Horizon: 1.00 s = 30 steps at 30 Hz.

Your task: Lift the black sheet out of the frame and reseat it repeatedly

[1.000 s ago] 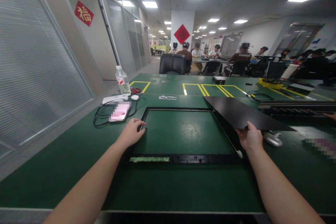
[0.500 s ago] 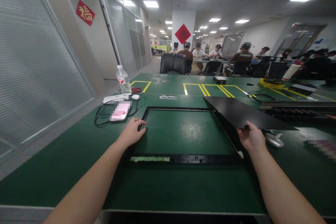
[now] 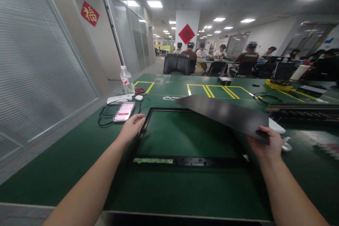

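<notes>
My right hand (image 3: 267,144) grips a thin, dark, flat panel (image 3: 225,114) by its right end, fingers beneath and thumb on top. The panel is tilted, held over the far right part of a black rectangular frame (image 3: 209,161) that lies on the green table. A green circuit board strip (image 3: 153,161) sits in the near left side of this frame. Beside the frame's left edge is my left hand (image 3: 132,127), open with its fingers stretched out; whether it touches the edge I cannot tell. The panel hides the frame's far right corner.
To the left lie a phone (image 3: 124,111), a white device (image 3: 119,99) with black cable, a water bottle (image 3: 127,80) and red-handled scissors (image 3: 140,90). A silver mouse (image 3: 286,144) is beyond my right hand. Farther back are a black chair (image 3: 176,64) and several seated people.
The panel has swung left over the frame and changed its tilt, while my right hand moved slightly right. My left hand has loosened from the frame's left edge.
</notes>
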### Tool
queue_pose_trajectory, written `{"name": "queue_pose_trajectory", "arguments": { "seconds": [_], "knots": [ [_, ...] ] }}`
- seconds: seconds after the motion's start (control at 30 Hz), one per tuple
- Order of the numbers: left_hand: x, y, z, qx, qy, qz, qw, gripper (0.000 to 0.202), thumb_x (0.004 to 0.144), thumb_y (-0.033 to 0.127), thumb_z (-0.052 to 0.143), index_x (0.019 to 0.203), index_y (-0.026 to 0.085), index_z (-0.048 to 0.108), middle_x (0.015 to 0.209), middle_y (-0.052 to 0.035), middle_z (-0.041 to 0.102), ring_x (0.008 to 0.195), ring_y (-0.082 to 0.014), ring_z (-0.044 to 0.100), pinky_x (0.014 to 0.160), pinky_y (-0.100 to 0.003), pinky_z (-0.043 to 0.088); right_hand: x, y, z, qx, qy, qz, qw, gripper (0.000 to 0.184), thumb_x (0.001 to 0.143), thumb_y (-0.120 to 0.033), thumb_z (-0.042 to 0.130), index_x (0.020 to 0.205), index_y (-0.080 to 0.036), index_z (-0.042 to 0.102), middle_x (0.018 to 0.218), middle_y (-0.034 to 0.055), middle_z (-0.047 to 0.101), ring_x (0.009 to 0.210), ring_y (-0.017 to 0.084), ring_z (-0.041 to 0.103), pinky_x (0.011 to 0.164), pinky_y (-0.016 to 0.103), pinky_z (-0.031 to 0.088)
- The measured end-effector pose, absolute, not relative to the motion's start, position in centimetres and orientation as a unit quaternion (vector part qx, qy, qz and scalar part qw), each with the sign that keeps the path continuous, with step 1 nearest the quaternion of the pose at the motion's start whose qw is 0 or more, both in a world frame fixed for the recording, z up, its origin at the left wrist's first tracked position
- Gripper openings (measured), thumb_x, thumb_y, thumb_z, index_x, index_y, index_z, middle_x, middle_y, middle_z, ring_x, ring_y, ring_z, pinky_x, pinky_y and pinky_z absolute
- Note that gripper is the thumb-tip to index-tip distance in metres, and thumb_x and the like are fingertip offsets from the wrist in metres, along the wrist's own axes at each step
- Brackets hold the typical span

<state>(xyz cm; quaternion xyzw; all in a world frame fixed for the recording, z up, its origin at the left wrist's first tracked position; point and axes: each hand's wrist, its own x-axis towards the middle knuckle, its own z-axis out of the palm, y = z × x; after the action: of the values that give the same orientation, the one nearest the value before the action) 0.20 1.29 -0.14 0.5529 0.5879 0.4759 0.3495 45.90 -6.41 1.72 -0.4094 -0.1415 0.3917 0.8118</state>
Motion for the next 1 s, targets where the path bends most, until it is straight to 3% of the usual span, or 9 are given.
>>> {"name": "queue_pose_trajectory", "arguments": {
  "seconds": [0.17,0.33,0.6,0.83,1.0],
  "knots": [
    [0.7,0.8,1.1,0.365,0.509,0.526,0.576,0.022,0.088,0.032,0.057,0.102,0.015,0.059,0.103,-0.0158,0.071,0.091,-0.0212,0.072,0.082,-0.035,0.058,45.4,-6.9,1.8,-0.439,-0.146,0.412,0.785,0.032,0.063,-0.017,0.052,0.091,-0.023,0.066,0.082,0.004,0.068,0.081,0.024,0.068,0.071,0.043,0.06],
    [0.4,0.2,2.2,0.333,0.44,0.512,0.658,0.037,0.092,0.037,0.047,0.109,0.009,0.064,0.092,-0.0155,0.072,0.072,-0.0197,0.071,0.063,-0.03,0.059,44.9,-7.2,1.9,-0.444,-0.108,0.454,0.765,0.037,0.057,-0.019,0.054,0.092,-0.023,0.067,0.081,0.0061,0.07,0.086,0.029,0.069,0.076,0.05,0.059],
    [0.6,-0.4,3.6,0.309,0.45,0.567,0.616,0.031,0.079,0.016,0.055,0.104,0.011,0.073,0.078,-0.0081,0.075,0.066,-0.0219,0.071,0.058,-0.03,0.057,44.6,-7.1,0.9,-0.47,-0.19,0.55,0.664,0.029,0.058,-0.019,0.059,0.087,-0.02,0.066,0.079,0.0075,0.071,0.085,0.03,0.071,0.072,0.048,0.059],
    [0.4,-0.4,4.0,0.308,0.452,0.621,0.561,0.029,0.072,0.018,0.058,0.096,0.013,0.073,0.083,-0.0072,0.077,0.084,-0.0273,0.073,0.072,-0.036,0.061,43.1,-7.6,1.9,-0.497,-0.208,0.606,0.585,0.036,0.061,-0.015,0.061,0.096,-0.019,0.068,0.083,0.0066,0.073,0.075,0.027,0.071,0.067,0.042,0.059],
    [0.5,-0.6,4.4,0.355,0.444,0.647,0.508,0.036,0.068,0.024,0.056,0.099,0.014,0.073,0.095,-0.0061,0.077,0.101,-0.0318,0.069,0.083,-0.041,0.059,43.2,-7.4,1.2,-0.518,-0.247,0.653,0.494,0.04,0.062,-0.014,0.065,0.101,-0.022,0.069,0.079,0.0032,0.072,0.062,0.021,0.067,0.052,0.032,0.055]
  ]
}}
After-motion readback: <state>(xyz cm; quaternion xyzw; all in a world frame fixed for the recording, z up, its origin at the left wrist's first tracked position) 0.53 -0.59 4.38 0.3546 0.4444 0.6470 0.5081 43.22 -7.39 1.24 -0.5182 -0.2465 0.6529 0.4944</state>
